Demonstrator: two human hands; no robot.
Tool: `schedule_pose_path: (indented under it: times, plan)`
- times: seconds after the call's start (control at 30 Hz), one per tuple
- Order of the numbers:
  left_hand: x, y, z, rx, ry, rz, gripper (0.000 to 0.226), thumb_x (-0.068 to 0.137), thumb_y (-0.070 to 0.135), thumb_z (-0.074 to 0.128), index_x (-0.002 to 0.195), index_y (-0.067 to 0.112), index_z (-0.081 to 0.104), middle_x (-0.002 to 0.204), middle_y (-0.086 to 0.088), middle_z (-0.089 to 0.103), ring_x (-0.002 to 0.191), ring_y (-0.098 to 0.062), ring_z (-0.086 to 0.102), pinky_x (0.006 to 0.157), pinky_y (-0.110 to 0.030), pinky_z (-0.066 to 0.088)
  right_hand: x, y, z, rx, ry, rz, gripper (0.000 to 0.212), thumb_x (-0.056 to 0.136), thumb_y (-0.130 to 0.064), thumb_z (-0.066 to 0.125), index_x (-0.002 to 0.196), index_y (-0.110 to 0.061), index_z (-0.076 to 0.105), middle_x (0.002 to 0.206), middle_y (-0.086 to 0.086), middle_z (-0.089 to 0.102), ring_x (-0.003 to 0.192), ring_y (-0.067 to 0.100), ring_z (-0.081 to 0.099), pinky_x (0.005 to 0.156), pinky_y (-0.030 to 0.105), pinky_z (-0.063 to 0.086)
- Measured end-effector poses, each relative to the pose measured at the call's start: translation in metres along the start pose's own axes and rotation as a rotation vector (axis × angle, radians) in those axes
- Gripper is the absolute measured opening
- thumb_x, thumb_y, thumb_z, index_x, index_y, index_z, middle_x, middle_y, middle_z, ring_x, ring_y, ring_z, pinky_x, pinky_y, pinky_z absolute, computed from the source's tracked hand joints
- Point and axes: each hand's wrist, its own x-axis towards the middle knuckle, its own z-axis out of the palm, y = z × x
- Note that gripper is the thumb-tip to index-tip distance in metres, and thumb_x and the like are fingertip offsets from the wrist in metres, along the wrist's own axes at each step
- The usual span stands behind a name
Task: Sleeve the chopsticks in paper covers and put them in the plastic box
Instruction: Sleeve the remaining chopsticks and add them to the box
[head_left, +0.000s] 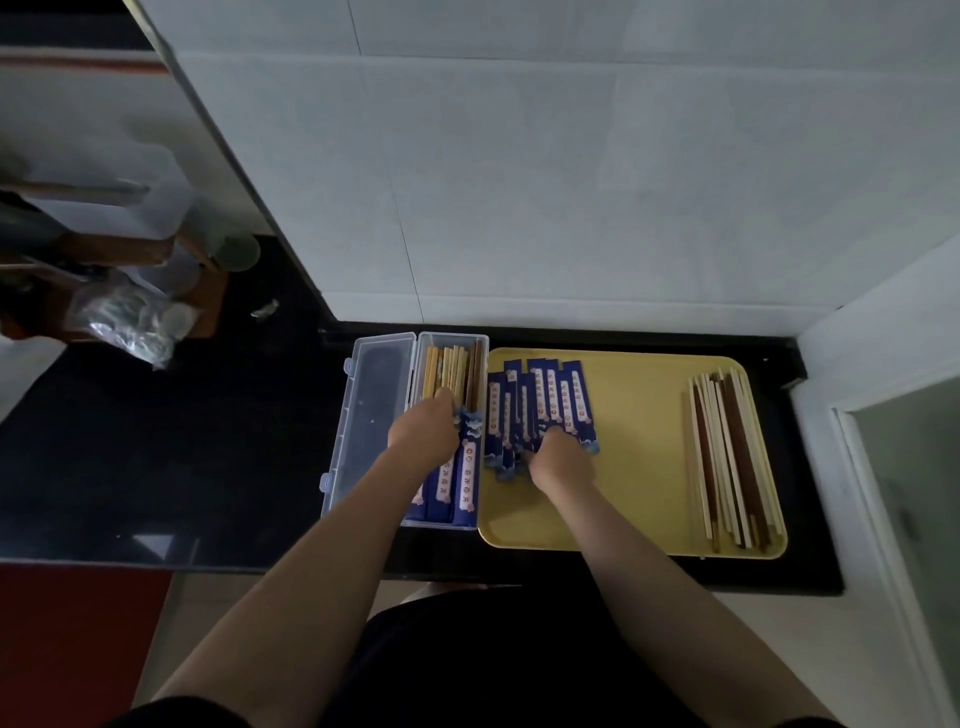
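left hand (423, 431) in plastic box (363, 415), tray (639, 467) beside

L hand (425, 434) hides its fingertips; grip unclear.

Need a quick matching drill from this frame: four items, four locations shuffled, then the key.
Items:
1. Bare chopsticks
2. Loose paper covers
3. Sleeved chopsticks
4. Box lid

Places:
A. Inside the plastic box, under the left hand
B. Right side of the yellow tray
C. Hinged open, flat, left of the box
D. Left side of the tray, at the right hand

Pairs: 1-B, 2-D, 3-A, 4-C
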Motion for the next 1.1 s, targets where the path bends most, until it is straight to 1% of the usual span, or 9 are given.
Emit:
schedule_pose_path:
  times: [0.23, 0.37, 0.47, 0.67, 0.77, 0.83, 0.9, 1.0, 1.1]
  plan:
    - [0.002, 0.016, -0.005, -0.089, 0.166, 0.004, 0.01, 0.099, 0.018, 0.045, 0.099, 0.016, 0.055, 0.08, -0.001, 0.058, 0.07, -0.016, 0.056, 0.062, -0.032, 0.05, 0.005, -0.001, 0.002, 0.025, 0.003, 0.059, 0.023, 0.102, -0.018, 0.055, 0.122, -0.008, 0.055, 0.111, 0.007, 0.062, 0.099, 0.026, 0.063, 0.076, 0.035, 0.052]
    - [-0.002, 0.034, -0.006, -0.162, 0.248, 0.058, 0.013, 0.099, 0.021, 0.044, 0.092, 0.019, 0.054, 0.076, 0.001, 0.058, 0.065, -0.014, 0.055, 0.057, -0.029, 0.047, 0.008, 0.007, -0.002, 0.1, -0.033, 0.041, 0.007, 0.101, -0.014, 0.053, 0.106, -0.01, 0.053, 0.094, 0.006, 0.055, 0.076, 0.024, 0.056, 0.058, 0.032, 0.042]
    - [-0.004, 0.048, -0.002, -0.172, 0.267, 0.096, 0.013, 0.1, 0.024, 0.045, 0.091, 0.021, 0.054, 0.074, 0.0, 0.059, 0.062, -0.013, 0.053, 0.054, -0.027, 0.044, 0.008, 0.017, -0.008, 0.173, -0.012, 0.017, 0.013, 0.102, -0.013, 0.05, 0.089, -0.013, 0.047, 0.077, 0.003, 0.048, 0.06, 0.018, 0.045, 0.05, 0.028, 0.034]
    - [-0.005, 0.081, 0.014, -0.184, 0.251, 0.156, 0.011, 0.096, 0.017, 0.047, 0.095, 0.018, 0.059, 0.085, 0.0, 0.061, 0.078, -0.021, 0.061, 0.055, -0.03, 0.046, 0.004, 0.043, -0.03, 0.422, 0.056, -0.072, 0.011, 0.101, -0.016, 0.053, 0.097, -0.01, 0.061, 0.091, 0.008, 0.058, 0.069, 0.017, 0.055, 0.053, 0.024, 0.039]
    - [-0.003, 0.094, 0.024, -0.038, 0.298, 0.255, 0.039, 0.091, 0.007, 0.051, 0.126, 0.023, 0.058, 0.13, 0.001, 0.053, 0.124, -0.021, 0.045, 0.082, -0.032, 0.048, -0.001, 0.051, -0.046, 0.569, 0.016, -0.084, 0.008, 0.1, -0.016, 0.051, 0.102, -0.012, 0.058, 0.091, 0.01, 0.065, 0.063, 0.016, 0.06, 0.05, 0.026, 0.044]
    - [-0.005, 0.111, 0.029, 0.124, 0.263, 0.394, 0.063, 0.087, 0.004, 0.055, 0.143, 0.031, 0.045, 0.153, 0.002, 0.033, 0.144, -0.024, 0.023, 0.11, -0.042, 0.035, -0.004, 0.063, -0.061, 0.615, -0.023, -0.107, 0.005, 0.097, -0.012, 0.053, 0.102, -0.011, 0.056, 0.087, 0.011, 0.068, 0.054, 0.016, 0.06, 0.046, 0.028, 0.043]
    - [-0.007, 0.124, 0.032, 0.218, 0.172, 0.464, 0.068, 0.088, 0.01, 0.059, 0.147, 0.037, 0.038, 0.162, 0.005, 0.019, 0.15, -0.026, 0.009, 0.119, -0.049, 0.02, -0.007, 0.073, -0.075, 0.664, -0.03, -0.13, 0.01, 0.094, -0.009, 0.057, 0.104, -0.008, 0.059, 0.088, 0.016, 0.072, 0.052, 0.018, 0.06, 0.046, 0.03, 0.043]
    - [-0.008, 0.154, 0.043, 0.258, 0.111, 0.474, 0.05, 0.093, 0.027, 0.062, 0.141, 0.038, 0.049, 0.156, 0.007, 0.035, 0.147, -0.024, 0.019, 0.119, -0.048, 0.016, -0.01, 0.101, -0.102, 0.756, -0.012, -0.129, 0.01, 0.096, -0.009, 0.058, 0.104, -0.009, 0.065, 0.086, 0.013, 0.073, 0.054, 0.016, 0.058, 0.047, 0.026, 0.045]
    - [-0.008, 0.179, 0.05, 0.228, 0.109, 0.422, 0.025, 0.098, 0.036, 0.056, 0.12, 0.034, 0.067, 0.117, 0.004, 0.066, 0.12, -0.02, 0.05, 0.109, -0.041, 0.03, -0.012, 0.128, -0.123, 0.869, 0.003, -0.106, 0.011, 0.098, -0.011, 0.059, 0.105, -0.011, 0.068, 0.083, 0.01, 0.073, 0.054, 0.013, 0.059, 0.048, 0.024, 0.047]
